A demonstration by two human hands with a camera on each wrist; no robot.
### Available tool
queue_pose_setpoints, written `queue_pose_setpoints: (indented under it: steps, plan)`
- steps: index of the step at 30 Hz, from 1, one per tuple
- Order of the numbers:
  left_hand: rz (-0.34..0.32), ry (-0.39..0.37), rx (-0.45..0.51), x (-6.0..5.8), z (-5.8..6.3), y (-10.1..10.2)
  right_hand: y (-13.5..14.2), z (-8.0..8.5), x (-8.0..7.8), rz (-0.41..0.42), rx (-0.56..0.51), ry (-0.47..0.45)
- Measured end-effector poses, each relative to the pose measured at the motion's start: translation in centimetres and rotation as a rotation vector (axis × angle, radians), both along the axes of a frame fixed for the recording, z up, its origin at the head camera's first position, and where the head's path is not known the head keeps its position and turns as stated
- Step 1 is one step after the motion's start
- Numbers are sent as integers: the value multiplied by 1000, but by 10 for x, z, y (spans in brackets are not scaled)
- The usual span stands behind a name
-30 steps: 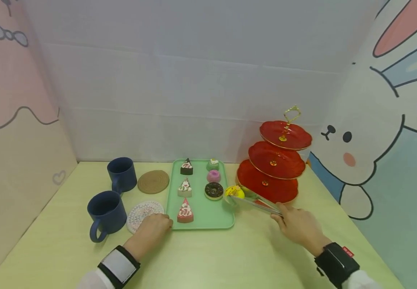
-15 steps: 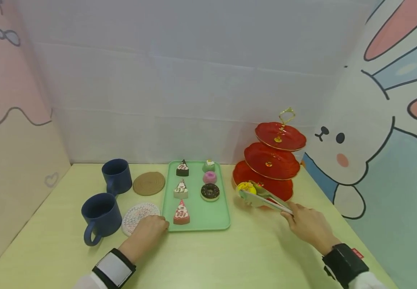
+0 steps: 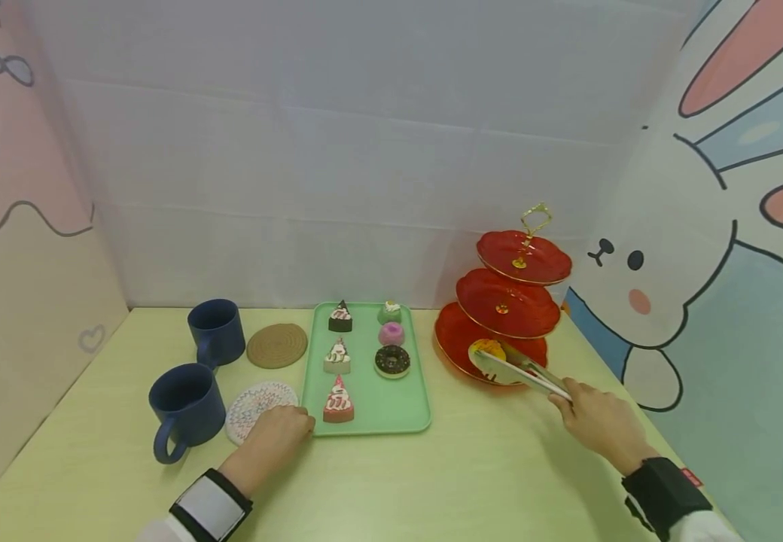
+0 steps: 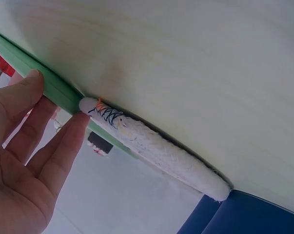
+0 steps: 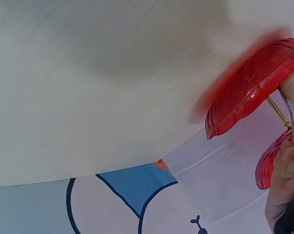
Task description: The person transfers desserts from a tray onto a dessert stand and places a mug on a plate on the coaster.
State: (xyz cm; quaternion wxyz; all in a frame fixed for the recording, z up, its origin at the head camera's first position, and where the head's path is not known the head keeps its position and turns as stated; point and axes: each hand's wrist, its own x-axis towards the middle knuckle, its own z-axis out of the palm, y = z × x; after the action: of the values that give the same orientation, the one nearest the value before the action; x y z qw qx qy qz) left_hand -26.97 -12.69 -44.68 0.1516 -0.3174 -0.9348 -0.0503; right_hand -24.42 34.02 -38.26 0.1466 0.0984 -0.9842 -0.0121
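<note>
Above the lowest plate [image 3: 451, 342] of a red, scalloped three-tier stand [image 3: 525, 302], a round yellow-topped pastry [image 3: 485, 348] sits between the arms of slim metal tongs [image 3: 534, 379] gripped by the right hand [image 3: 601, 423]; whether it touches the plate cannot be told. Well apart from it, the left hand [image 3: 275, 433] pinches the near left corner of a rectangular pale-green tray [image 3: 374, 406], beside a round white speckled coaster [image 3: 259, 403], while a dark-glazed ring doughnut [image 3: 392, 362] lies on the tray's right half.

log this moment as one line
right hand: grips tongs | tongs: hold yellow-topped treat at lowest red plate, contact unclear | left hand: holds edge of green tray | on tray: six treats
</note>
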Motion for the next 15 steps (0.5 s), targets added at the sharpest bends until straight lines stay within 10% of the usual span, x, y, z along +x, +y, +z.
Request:
queue_pose_setpoints:
  steps: [15]
  plan:
    - [-6, -19, 1, 0, 0, -1, 24, 3, -7, -37, 3, -79]
